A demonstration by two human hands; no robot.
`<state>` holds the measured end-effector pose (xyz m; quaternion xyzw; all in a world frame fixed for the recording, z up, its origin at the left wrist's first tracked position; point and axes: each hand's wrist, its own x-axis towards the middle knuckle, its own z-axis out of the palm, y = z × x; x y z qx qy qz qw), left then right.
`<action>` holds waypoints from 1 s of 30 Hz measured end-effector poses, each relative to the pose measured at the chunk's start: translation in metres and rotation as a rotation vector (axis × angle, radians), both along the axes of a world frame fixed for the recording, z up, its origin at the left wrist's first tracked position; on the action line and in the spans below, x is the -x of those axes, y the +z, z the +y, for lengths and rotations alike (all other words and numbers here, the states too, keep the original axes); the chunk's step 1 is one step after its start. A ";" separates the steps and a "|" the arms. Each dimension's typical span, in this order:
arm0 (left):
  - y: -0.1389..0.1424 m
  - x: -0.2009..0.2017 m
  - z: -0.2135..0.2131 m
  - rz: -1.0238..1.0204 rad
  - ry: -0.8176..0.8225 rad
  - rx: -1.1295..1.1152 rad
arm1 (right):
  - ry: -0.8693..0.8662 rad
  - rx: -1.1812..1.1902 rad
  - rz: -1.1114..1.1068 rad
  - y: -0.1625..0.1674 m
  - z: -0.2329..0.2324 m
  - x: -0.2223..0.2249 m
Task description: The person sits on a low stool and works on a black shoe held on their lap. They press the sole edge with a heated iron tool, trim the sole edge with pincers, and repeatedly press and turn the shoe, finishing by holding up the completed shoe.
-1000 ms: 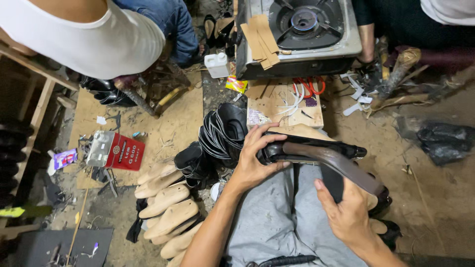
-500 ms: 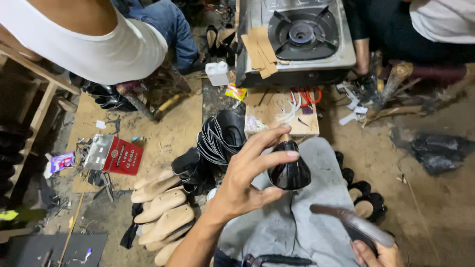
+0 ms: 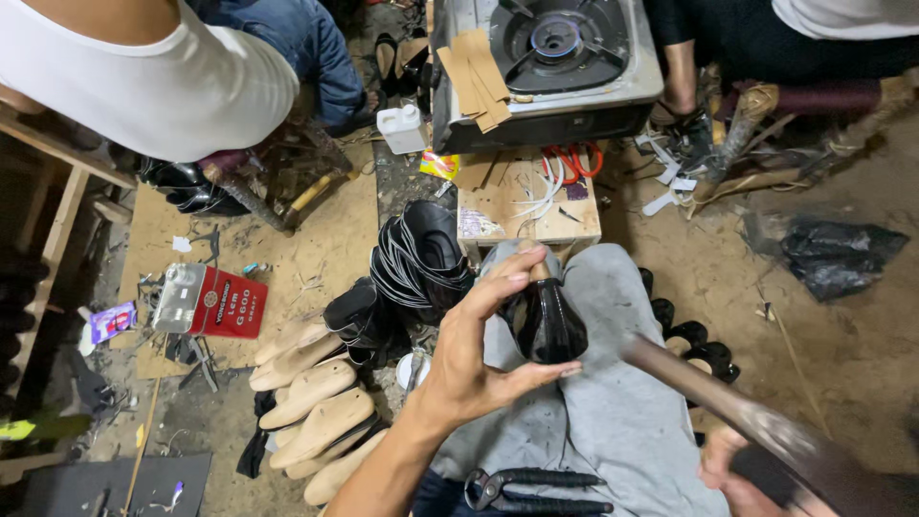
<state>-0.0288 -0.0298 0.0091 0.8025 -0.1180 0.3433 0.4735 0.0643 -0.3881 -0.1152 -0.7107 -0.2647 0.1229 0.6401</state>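
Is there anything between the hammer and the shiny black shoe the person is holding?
Nothing visible. The left hand grips the glossy black shoe upper from its left side, thumb below. The right hand holds the blurred metal hammer to the right, with only grey trousers beneath the gap.

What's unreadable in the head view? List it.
- Right hand: cut off by the bottom edge, so its grip on the hammer is unclear.
- Hammer: motion-blurred, head cut off.
- Black shoe: far side hidden by the left hand.
- Pliers: partly cut off by the bottom edge.
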 end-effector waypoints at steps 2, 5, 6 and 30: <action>-0.006 -0.001 -0.003 -0.021 -0.028 0.043 | 0.010 0.006 -0.047 0.028 0.009 -0.003; -0.011 0.001 -0.005 -0.009 -0.048 0.090 | -0.031 -0.002 -0.059 0.051 0.026 -0.006; -0.013 0.001 -0.004 -0.011 -0.057 0.092 | -0.037 0.020 -0.059 0.054 0.033 -0.010; -0.009 0.009 0.004 0.031 -0.098 0.092 | 0.135 0.551 -0.174 0.087 0.059 -0.036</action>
